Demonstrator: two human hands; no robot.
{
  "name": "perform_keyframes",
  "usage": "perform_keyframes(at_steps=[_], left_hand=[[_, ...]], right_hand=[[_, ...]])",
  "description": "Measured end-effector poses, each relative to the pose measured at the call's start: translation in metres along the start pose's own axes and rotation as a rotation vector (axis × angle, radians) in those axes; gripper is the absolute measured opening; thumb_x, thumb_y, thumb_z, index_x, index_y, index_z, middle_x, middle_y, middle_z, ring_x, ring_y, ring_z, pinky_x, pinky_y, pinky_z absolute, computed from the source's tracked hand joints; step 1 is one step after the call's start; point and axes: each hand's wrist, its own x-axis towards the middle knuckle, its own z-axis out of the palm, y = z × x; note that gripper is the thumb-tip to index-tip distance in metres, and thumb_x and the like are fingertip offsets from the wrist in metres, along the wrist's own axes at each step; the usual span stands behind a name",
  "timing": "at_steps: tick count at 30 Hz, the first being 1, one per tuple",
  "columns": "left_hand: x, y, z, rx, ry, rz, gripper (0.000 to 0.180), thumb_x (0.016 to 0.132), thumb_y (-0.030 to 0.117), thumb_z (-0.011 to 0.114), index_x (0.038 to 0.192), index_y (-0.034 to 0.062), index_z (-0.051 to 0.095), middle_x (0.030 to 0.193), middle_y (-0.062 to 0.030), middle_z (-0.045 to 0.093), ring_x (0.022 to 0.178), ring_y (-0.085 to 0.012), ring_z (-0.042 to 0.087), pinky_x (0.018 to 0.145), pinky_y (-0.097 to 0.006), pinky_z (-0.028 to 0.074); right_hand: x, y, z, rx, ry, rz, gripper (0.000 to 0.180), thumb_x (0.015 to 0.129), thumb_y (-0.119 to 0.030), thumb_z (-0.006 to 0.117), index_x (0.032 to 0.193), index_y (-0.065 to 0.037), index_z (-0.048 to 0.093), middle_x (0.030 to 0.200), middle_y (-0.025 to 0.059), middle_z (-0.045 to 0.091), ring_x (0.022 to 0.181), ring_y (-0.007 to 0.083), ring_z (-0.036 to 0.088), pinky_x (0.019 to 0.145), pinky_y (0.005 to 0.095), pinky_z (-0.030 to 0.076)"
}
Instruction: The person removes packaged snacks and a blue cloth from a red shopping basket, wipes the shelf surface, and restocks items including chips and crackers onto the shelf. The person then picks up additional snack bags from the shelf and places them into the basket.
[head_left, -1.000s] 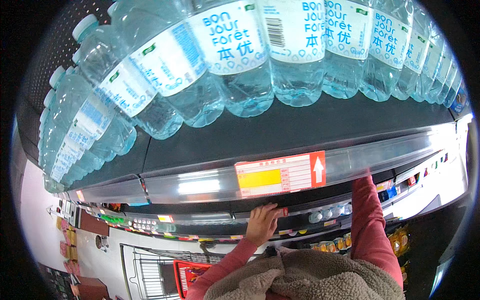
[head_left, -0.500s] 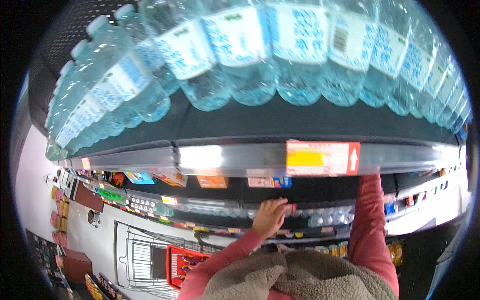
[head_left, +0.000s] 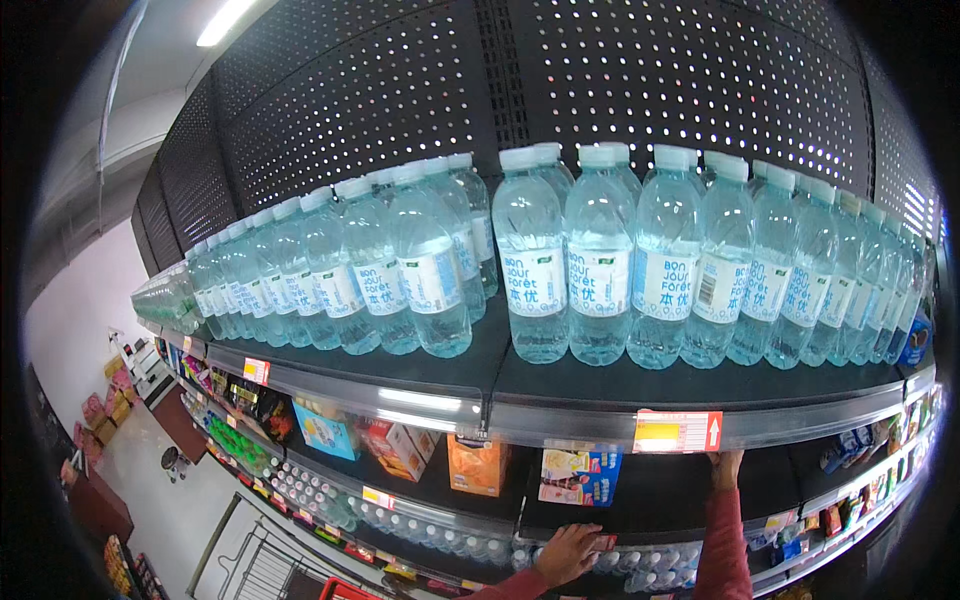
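Observation:
My left hand (head_left: 568, 556) rests at the front edge of the lower shelf (head_left: 640, 525), fingers stretched toward a small red-and-white tag (head_left: 603, 542); nothing shows in its grasp. Under the upper shelf, my right hand (head_left: 727, 468) reaches in beneath a yellow, white and red price card (head_left: 678, 432). Its fingers are hidden behind the card and shelf rim, so what they touch cannot be seen. Left of the right hand, a blue, white and yellow box (head_left: 580, 476) stands on the lower shelf, with an orange box (head_left: 477, 466) farther left.
Rows of clear blue-tinted water bottles (head_left: 664, 275) line the upper shelf before a perforated black back panel (head_left: 650, 75). Smaller bottles (head_left: 655, 568) stand on a shelf below my hands. A metal shopping cart (head_left: 250, 560) with a red basket (head_left: 345, 590) stands at the lower left.
The view has tilted upward, bringing whole bottles and the back panel into sight. My right hand now shows partly below the shelf rim. My left hand stays by the lower shelf edge.

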Motion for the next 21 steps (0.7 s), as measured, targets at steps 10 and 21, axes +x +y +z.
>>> perform_keyframes(at_steps=[10, 21], left_hand=[[0.007, 0.018, -0.042, -1.160, 0.004, -0.455, 0.059, 0.102, 0.031, 0.071, 0.149, 0.0035, 0.050, 0.141, -0.0111, 0.061, 0.132, -0.0227, 0.058, 0.110, -0.036, 0.047], [-0.054, 0.058, -0.127, -1.503, 0.032, -0.828, 0.047, 0.100, 0.032, 0.074, 0.135, 0.0035, 0.062, 0.115, -0.0042, 0.073, 0.095, -0.0125, 0.070, 0.088, -0.027, 0.056]], right_hand=[[-0.206, -0.110, 0.087, -0.134, -0.353, 0.448, 0.017, 0.093, -0.021, 0.069, 0.105, -0.012, 0.064, 0.097, 0.0017, 0.065, 0.083, 0.0126, 0.062, 0.071, 0.0282, 0.051], [-0.298, -0.094, 0.136, -0.580, -0.846, 0.474, 0.048, 0.099, -0.022, 0.065, 0.143, -0.004, 0.055, 0.138, 0.0158, 0.064, 0.129, 0.0309, 0.061, 0.112, 0.0465, 0.047]])
